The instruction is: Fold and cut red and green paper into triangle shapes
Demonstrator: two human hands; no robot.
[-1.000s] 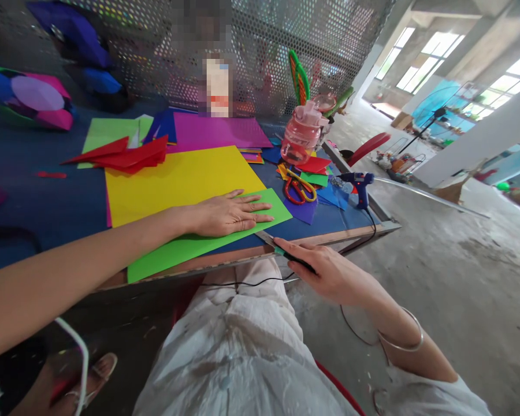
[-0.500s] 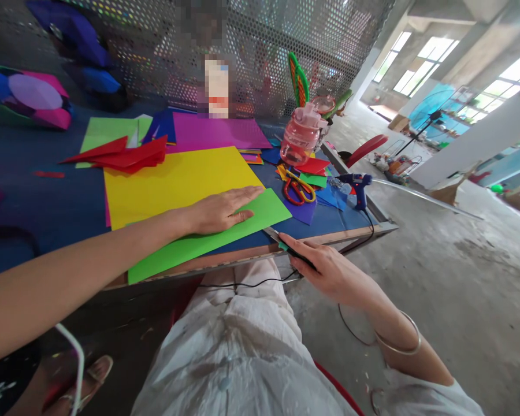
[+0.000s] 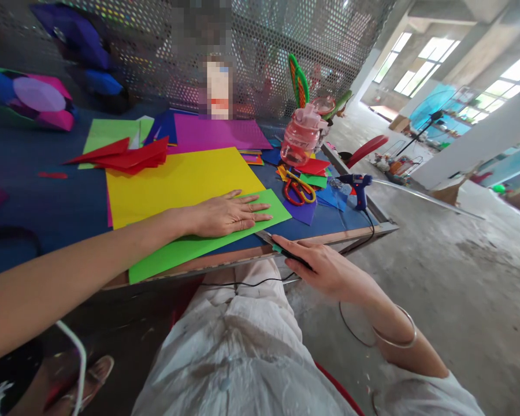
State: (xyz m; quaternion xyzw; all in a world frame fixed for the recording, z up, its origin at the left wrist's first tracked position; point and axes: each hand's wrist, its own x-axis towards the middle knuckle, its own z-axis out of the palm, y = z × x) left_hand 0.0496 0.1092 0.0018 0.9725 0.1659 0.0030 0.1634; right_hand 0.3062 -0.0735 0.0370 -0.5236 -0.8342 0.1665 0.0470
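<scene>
A bright green sheet [image 3: 173, 258] of craft paper or foam lies slanted along the table's front edge. My left hand [image 3: 229, 215] rests flat on it, fingers spread and pointing right. In my right hand [image 3: 318, 263] is a utility knife [image 3: 281, 247] with a dark handle, a teal part and a metal blade. Its blade tip points left, close to the lower right edge of the green sheet; whether it touches, I cannot tell. Beneath the green sheet lies a large yellow sheet [image 3: 173, 182].
Folded red pieces [image 3: 127, 157] and a purple sheet [image 3: 221, 133] lie behind. Scissors [image 3: 300, 188], a pink bottle [image 3: 301, 136] and a corded glue gun [image 3: 359, 188] stand or lie at the right. A perforated metal panel [image 3: 151, 69] rises along the back.
My left hand's fingers have spread apart and turned on the green sheet. My right hand has moved slightly left with the utility knife, along the sheet's edge.
</scene>
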